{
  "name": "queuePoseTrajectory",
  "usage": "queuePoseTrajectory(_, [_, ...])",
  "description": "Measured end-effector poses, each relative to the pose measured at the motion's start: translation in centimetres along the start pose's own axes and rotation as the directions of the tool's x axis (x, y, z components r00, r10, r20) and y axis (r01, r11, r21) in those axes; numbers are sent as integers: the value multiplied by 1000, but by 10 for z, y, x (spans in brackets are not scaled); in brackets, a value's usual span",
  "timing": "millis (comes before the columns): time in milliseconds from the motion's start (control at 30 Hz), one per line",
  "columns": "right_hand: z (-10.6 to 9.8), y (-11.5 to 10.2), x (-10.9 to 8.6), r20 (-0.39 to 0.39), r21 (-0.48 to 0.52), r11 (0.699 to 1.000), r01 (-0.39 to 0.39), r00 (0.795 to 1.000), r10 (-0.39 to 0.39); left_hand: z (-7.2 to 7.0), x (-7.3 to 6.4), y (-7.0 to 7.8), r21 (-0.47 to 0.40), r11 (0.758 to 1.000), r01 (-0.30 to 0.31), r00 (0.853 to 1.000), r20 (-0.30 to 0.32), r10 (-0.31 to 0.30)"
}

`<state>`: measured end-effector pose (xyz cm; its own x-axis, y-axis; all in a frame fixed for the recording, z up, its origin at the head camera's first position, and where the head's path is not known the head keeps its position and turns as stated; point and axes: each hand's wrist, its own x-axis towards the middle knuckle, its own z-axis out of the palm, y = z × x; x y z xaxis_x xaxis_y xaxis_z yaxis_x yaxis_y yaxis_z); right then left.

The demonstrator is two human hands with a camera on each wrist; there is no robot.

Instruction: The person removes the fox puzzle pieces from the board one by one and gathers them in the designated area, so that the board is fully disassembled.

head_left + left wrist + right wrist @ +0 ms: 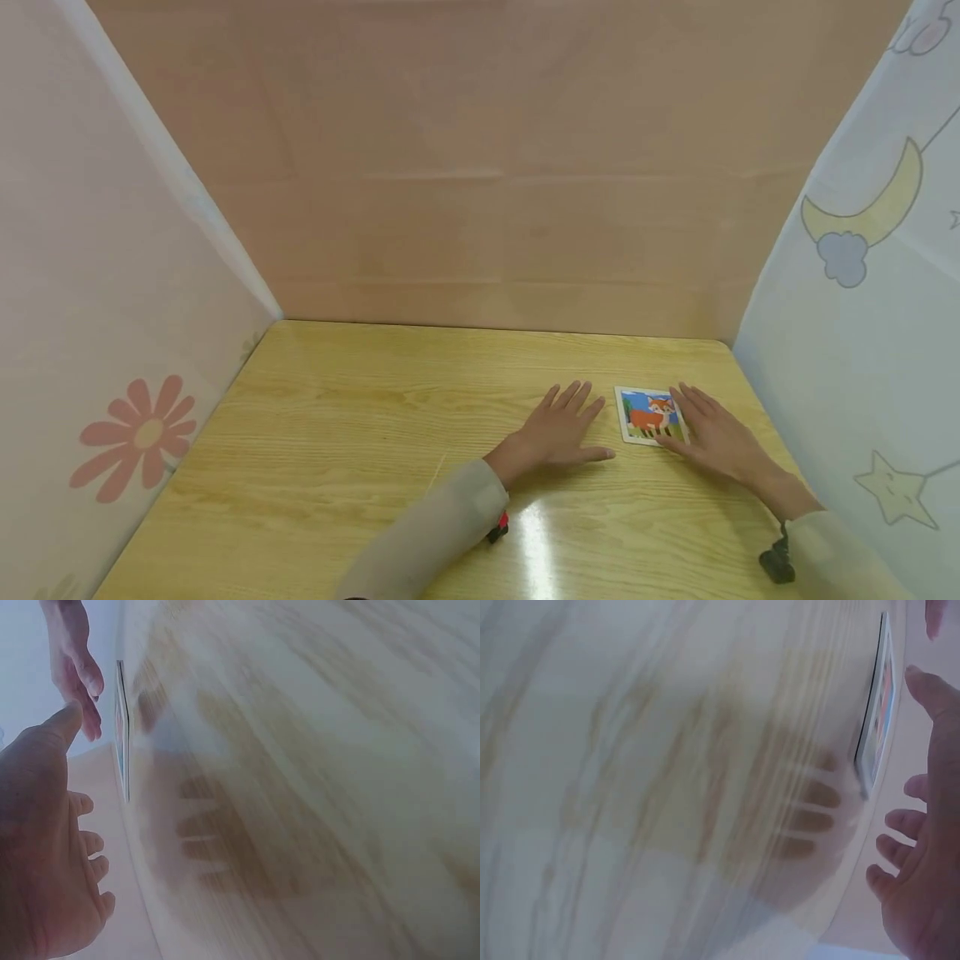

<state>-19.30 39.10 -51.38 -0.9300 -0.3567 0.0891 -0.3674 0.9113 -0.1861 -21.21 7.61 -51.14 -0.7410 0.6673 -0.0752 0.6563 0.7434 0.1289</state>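
- Head view: the fox board (pixel 648 415) lies flat, picture up, on the far right part of the table (pixel 315 433), between the two hands.
- Left hand (pixel 555 432): spread wide, palm down, holding nothing; it stands just beside the board's left edge, apart from it.
- Right hand (pixel 716 433): extended, thumb well away from the fingers, holding nothing. From above it overlaps the board's right edge and near corner; both wrist views show a gap, so it appears not to touch.
- Build: both wrist views show a thin, flat slab with straight edges and a pale rim (pixel 622 417). Judged stiff and light, an easy load for one hand. Material cannot be confirmed.
- Surface: the table mirrors the hands and a bright light, so it is judged smooth; the board would likely slide under a modest sideways push.
- Fragility: low for the slab itself, in my judgement. Whether the picture is one sheet or loose pieces cannot be told; if pieces, tilting risks a spill, so level carriage is advised.
- Hold: opposite side edges, left and right, suit the hands as placed. The low profile gives fingertips little to catch; pressing inward on both edges, or tipping one edge up with a thumb, appears soundest. Pressing on the printed face is best avoided.
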Motion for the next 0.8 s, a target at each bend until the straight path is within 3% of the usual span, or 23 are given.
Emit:
queuePoseTrajectory(200, [0, 13, -6, 2, 38, 999, -12, 1000, 11, 6, 11, 13, 14, 1000, -19, 999, 33, 19])
queuePoseTrajectory(433, [4, 24, -10, -20, 106, 994, 35, 999, -33, 9, 16, 24, 14, 999, -41, 997, 63, 40])
queuePoseTrajectory(800, [5, 25, -11, -45, 128, 988, 86, 996, -81, 12, 19, 32, 113, 991, -67, 995, 87, 57])
